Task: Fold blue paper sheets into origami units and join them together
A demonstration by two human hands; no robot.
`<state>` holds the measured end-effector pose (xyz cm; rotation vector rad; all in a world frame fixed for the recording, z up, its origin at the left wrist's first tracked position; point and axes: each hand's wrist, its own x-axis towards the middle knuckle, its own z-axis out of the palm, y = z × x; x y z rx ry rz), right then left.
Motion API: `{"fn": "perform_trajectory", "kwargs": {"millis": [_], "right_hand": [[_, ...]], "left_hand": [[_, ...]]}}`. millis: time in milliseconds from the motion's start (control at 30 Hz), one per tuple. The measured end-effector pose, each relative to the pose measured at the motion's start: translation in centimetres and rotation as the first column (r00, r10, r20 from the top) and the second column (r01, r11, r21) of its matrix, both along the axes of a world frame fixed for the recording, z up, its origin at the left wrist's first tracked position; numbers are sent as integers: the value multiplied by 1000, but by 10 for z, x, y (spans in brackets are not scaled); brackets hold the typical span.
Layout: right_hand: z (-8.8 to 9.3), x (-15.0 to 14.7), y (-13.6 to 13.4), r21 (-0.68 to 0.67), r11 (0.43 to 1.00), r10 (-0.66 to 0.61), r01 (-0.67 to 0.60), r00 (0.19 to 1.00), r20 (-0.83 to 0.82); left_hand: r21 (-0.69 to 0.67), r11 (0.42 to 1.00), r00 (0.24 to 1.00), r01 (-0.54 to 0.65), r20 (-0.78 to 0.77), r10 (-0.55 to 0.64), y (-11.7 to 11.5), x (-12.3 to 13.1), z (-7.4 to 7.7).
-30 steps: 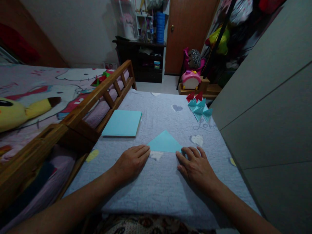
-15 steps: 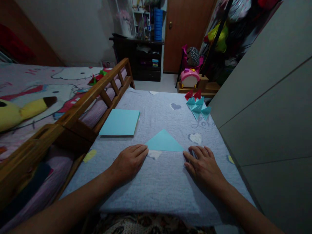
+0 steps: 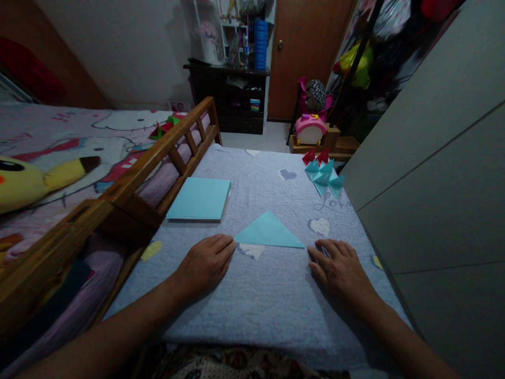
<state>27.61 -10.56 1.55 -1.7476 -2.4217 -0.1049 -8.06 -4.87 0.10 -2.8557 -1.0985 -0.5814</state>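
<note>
A light blue paper folded into a triangle lies flat on the grey-blue blanket in front of me. My left hand rests palm down on the blanket, its fingertips at the triangle's left corner. My right hand lies flat and open just right of the triangle's right corner, holding nothing. A stack of light blue square paper sits to the left, beside the wooden bed rail. Several folded blue and red paper pieces lie at the far right of the blanket.
A grey wardrobe wall runs along the right edge. Left of the rail is a bed with a cartoon-print sheet and a yellow plush toy. A dark shelf unit, a wooden door and a pink toy stand at the back.
My right hand slid rightward off the triangle's lower right corner and now lies beside it. My left hand stayed at the left corner. The triangle lies fully uncovered.
</note>
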Motion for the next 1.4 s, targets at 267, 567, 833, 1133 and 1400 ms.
{"fn": "perform_trajectory", "kwargs": {"millis": [267, 567, 833, 1133, 1400], "right_hand": [[18, -16, 38, -134, 990, 11, -33, 987, -160], [9, -48, 78, -279, 960, -86, 26, 975, -203], [1, -44, 79, -239, 965, -53, -103, 821, -569], [5, -40, 78, -338, 914, -223, -225, 416, -882], [20, -33, 76, -338, 861, -338, -380, 68, -939]], "left_hand": [[-209, 962, 974, -176, 101, 200, 27, 16, 2], [-398, 902, 960, -170, 139, 242, 35, 35, 9], [-433, 897, 932, -90, 281, 229, 31, 39, 10], [-483, 873, 859, 72, 474, 192, 33, 31, 19], [-694, 710, 563, 119, 636, 527, 51, 44, 67]]}}
